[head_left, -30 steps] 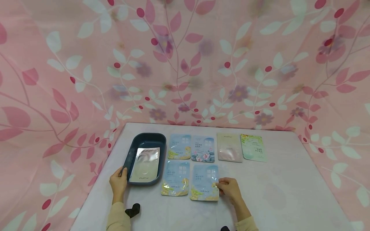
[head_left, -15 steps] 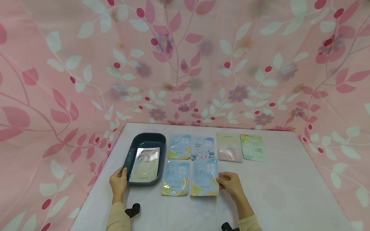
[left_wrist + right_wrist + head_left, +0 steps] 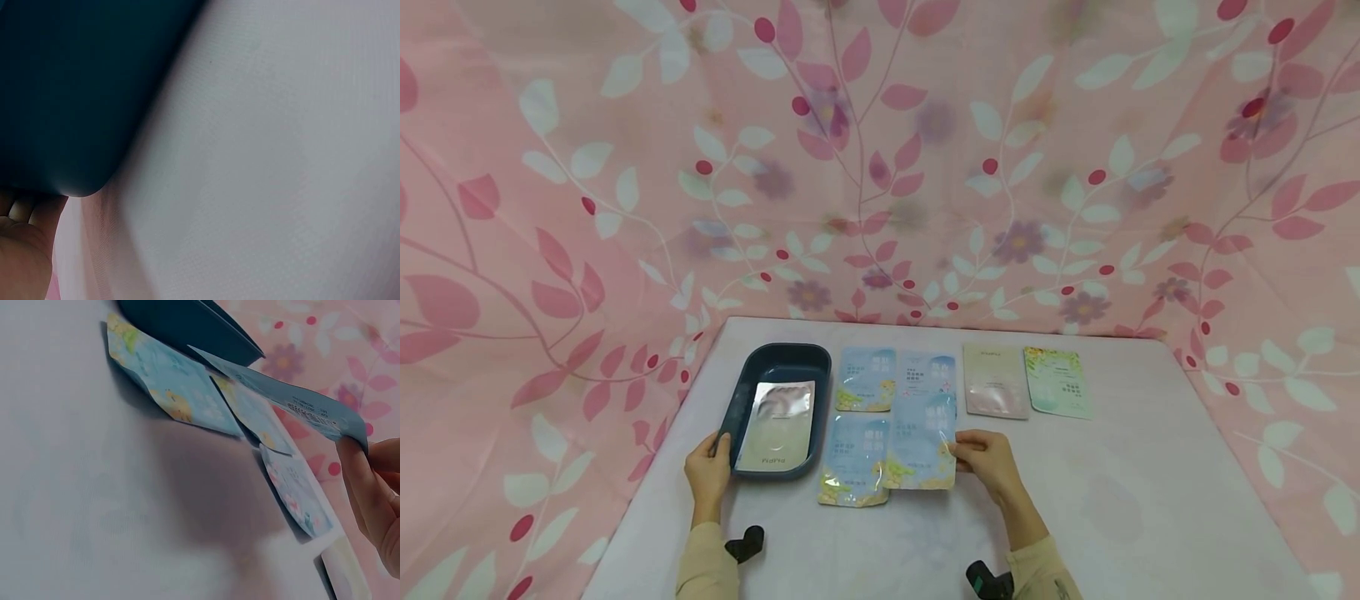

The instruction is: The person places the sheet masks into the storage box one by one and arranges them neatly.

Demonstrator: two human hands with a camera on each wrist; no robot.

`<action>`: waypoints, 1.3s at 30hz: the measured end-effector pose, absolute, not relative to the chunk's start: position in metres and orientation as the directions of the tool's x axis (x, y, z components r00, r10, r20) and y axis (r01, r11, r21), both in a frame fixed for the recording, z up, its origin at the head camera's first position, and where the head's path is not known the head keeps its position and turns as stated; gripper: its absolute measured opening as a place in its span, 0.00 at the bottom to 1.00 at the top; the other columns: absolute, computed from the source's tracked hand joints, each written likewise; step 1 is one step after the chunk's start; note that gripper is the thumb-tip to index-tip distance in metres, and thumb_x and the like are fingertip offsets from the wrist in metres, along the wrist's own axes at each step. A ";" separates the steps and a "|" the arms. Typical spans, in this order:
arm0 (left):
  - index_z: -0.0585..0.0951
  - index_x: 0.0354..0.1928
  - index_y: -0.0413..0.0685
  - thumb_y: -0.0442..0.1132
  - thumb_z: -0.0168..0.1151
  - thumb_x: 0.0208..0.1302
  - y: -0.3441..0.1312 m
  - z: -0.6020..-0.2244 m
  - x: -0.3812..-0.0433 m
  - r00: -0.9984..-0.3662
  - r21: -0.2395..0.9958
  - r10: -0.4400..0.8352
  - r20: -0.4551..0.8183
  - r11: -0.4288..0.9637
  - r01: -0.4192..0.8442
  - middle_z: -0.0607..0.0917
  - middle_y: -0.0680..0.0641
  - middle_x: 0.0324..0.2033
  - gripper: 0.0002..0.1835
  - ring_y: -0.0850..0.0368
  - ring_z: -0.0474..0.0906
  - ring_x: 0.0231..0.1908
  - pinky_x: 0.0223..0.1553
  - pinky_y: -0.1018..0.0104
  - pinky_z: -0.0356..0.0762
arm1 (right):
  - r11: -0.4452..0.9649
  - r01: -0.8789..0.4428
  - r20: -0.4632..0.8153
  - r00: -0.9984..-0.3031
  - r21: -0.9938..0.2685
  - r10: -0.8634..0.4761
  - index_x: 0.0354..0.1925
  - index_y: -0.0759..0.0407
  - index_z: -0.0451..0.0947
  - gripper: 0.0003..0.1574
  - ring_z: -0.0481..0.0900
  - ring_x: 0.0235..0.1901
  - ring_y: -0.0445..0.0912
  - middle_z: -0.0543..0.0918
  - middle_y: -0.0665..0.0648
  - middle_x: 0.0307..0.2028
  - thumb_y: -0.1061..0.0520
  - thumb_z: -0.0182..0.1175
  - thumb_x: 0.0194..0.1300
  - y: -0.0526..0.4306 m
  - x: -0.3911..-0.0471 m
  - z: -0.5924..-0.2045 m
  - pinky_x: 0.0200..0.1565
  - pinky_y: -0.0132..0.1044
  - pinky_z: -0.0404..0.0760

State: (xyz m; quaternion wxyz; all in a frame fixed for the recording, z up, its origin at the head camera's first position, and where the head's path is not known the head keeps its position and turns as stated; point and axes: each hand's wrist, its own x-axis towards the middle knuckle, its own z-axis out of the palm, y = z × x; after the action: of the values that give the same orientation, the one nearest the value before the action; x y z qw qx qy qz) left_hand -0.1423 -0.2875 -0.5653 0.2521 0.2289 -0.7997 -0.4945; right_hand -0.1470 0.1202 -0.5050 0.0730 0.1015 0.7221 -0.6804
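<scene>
My left hand point(image 3: 707, 471) grips the near left edge of a dark blue tray point(image 3: 786, 363), its thumb at the rim. In the left wrist view that hand point(image 3: 28, 240) is at the outside of the tray point(image 3: 81, 94). My right hand point(image 3: 988, 462) pinches the right edge of a light blue sheet mask packet point(image 3: 920, 450) with yellow flowers. The right wrist view shows this packet point(image 3: 281, 400) raised above the table, slightly bent, a barcode on its underside. In the head view it overlaps a lotus-printed packet point(image 3: 927, 371) and another blue packet point(image 3: 853, 458). A green-silver packet point(image 3: 773, 437) lies in the tray.
Behind the near blue packet lies a further blue packet point(image 3: 866, 379). To the right lie a green-silver packet point(image 3: 995, 379) and a green leafy packet point(image 3: 1060, 383). A floral pink cloth point(image 3: 880, 167) hangs behind the white table point(image 3: 1120, 500).
My right hand has lifted the blue sheet mask packet off the table and moved it up and left, over its neighbours. My left hand stays on the tray.
</scene>
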 end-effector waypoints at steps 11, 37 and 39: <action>0.78 0.45 0.21 0.30 0.56 0.63 -0.288 -0.567 -0.143 -0.764 0.909 -0.619 0.181 0.401 -0.110 0.80 0.25 0.40 0.14 0.88 0.63 0.26 0.28 0.91 0.63 | 0.049 0.207 -0.207 -0.978 -0.977 0.011 0.40 0.82 0.76 0.14 0.82 0.25 0.45 0.84 0.70 0.31 0.73 0.62 0.54 0.106 -0.161 -0.505 0.28 0.36 0.82; 0.78 0.45 0.21 0.29 0.56 0.64 -0.288 -0.567 -0.142 -0.768 0.903 -0.611 0.191 0.416 -0.106 0.81 0.24 0.39 0.14 0.88 0.63 0.25 0.26 0.90 0.64 | 0.055 0.113 -0.119 -0.983 -0.992 -0.139 0.46 0.81 0.75 0.17 0.84 0.27 0.52 0.83 0.73 0.35 0.70 0.60 0.58 0.055 -0.195 -0.483 0.32 0.40 0.82; 0.78 0.45 0.21 0.29 0.56 0.63 -0.287 -0.566 -0.142 -0.767 0.903 -0.613 0.190 0.415 -0.108 0.81 0.24 0.38 0.14 0.87 0.64 0.26 0.26 0.90 0.64 | 0.048 0.103 -0.109 -0.984 -0.994 -0.143 0.45 0.81 0.76 0.16 0.84 0.27 0.52 0.83 0.73 0.35 0.71 0.61 0.58 0.049 -0.198 -0.481 0.32 0.40 0.83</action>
State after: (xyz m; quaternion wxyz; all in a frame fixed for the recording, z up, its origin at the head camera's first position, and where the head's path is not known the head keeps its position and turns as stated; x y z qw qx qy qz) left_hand -0.1419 -0.2869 -0.5656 0.2566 0.2250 -0.8011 -0.4916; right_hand -0.1980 0.0491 -0.4814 0.0890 -0.0139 0.7185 -0.6897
